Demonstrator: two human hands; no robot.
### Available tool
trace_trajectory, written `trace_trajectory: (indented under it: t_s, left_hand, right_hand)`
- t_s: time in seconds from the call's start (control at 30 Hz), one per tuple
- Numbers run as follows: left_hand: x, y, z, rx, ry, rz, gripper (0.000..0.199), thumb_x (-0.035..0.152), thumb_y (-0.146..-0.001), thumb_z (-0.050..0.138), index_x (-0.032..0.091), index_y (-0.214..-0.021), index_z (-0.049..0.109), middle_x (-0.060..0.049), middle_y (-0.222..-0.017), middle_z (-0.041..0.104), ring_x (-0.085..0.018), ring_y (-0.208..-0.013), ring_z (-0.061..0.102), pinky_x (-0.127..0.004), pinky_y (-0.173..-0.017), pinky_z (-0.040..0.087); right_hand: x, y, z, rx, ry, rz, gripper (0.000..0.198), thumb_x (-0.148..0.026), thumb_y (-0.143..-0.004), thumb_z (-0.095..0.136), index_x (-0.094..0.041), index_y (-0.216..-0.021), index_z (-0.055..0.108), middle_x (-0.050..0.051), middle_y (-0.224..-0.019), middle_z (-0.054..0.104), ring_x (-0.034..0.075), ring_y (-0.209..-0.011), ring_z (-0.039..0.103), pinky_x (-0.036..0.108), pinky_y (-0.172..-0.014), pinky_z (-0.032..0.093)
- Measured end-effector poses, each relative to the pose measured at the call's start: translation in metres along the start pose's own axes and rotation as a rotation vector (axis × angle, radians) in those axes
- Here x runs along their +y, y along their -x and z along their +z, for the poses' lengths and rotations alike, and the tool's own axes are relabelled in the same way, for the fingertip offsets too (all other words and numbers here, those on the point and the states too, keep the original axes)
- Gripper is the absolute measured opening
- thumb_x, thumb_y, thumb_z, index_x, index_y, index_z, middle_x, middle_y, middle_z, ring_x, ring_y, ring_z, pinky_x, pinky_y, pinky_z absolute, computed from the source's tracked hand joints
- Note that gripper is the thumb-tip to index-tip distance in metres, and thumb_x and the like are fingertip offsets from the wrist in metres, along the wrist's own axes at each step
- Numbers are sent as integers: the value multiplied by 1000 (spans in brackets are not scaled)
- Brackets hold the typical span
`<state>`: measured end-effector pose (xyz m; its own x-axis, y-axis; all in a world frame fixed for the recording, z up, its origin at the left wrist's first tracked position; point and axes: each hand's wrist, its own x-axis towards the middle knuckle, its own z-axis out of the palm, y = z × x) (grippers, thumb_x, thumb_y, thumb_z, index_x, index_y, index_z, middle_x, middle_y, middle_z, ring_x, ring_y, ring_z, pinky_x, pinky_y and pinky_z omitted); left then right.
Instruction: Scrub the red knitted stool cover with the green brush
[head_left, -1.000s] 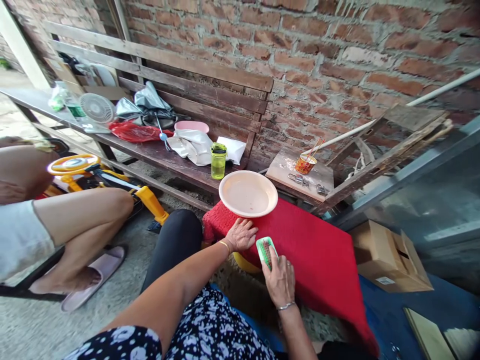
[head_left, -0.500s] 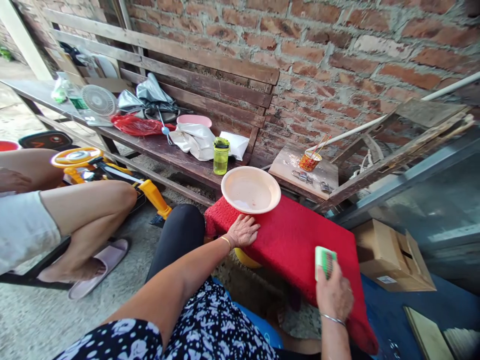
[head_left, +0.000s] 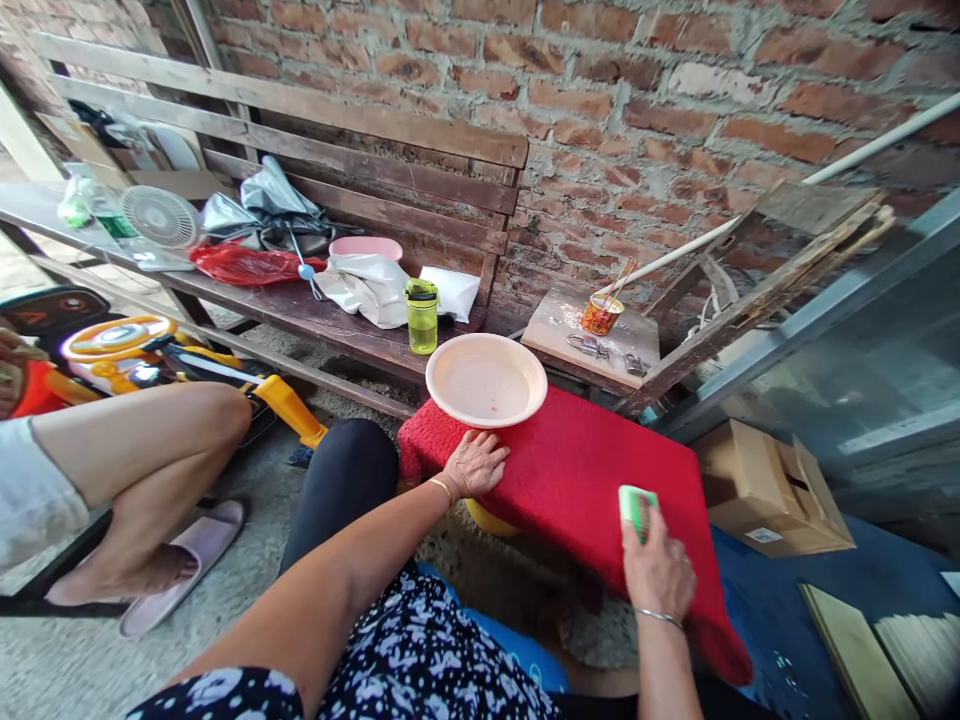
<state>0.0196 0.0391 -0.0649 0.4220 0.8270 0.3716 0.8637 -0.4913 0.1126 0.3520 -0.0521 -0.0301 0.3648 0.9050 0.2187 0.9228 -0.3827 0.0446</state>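
The red mat (head_left: 592,480) was being scrubbed: beside the basin (head_left: 486,380), the left hand (head_left: 474,464) was pressed flat; farther away, the brush (head_left: 634,508) was gripped by the right hand (head_left: 658,572); completion could not be judged

So the low desk is draped in a red cloth (head_left: 592,470), with a pale basin (head_left: 486,380) sitting on the cloth's far-left corner. Just this side of the basin, the left hand (head_left: 474,464) lies flat on the cloth. Toward its near-right edge, well away from the basin, the right hand (head_left: 657,570) presses a green brush (head_left: 634,506) against the cloth.
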Motion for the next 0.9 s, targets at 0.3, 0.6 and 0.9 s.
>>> trace_trajectory:
  t_s: [0.3,0.6,0.9]
  left_hand:
    - [1,-1,-1,-21,7,-17,30,34,-94,54,29,-118,71,-8,-113,67,-27,-110,59,-46,-100,41]
    - [-2,3,7,26,-9,-2,31,34,-93,57,30,-121,69,-8,-115,67,-27,-111,59,-45,-101,42]
    - [-3,3,9,30,-2,0,31,34,-93,56,29,-121,70,-9,-116,67,-28,-110,59,-47,-101,42]
  right_hand:
    - [-37,-5,-3,73,-110,-224,62,-52,-102,29,-11,-141,53,17,-91,66,27,-80,63,37,-71,46]
    - [-112,-12,12,125,-142,-500,50,-45,-100,42,-21,-142,55,11,-91,63,23,-82,61,34,-75,45]
    - [16,-47,-3,-46,-102,297,77,-60,-97,23,-7,-145,50,29,-96,66,38,-81,66,46,-67,47]
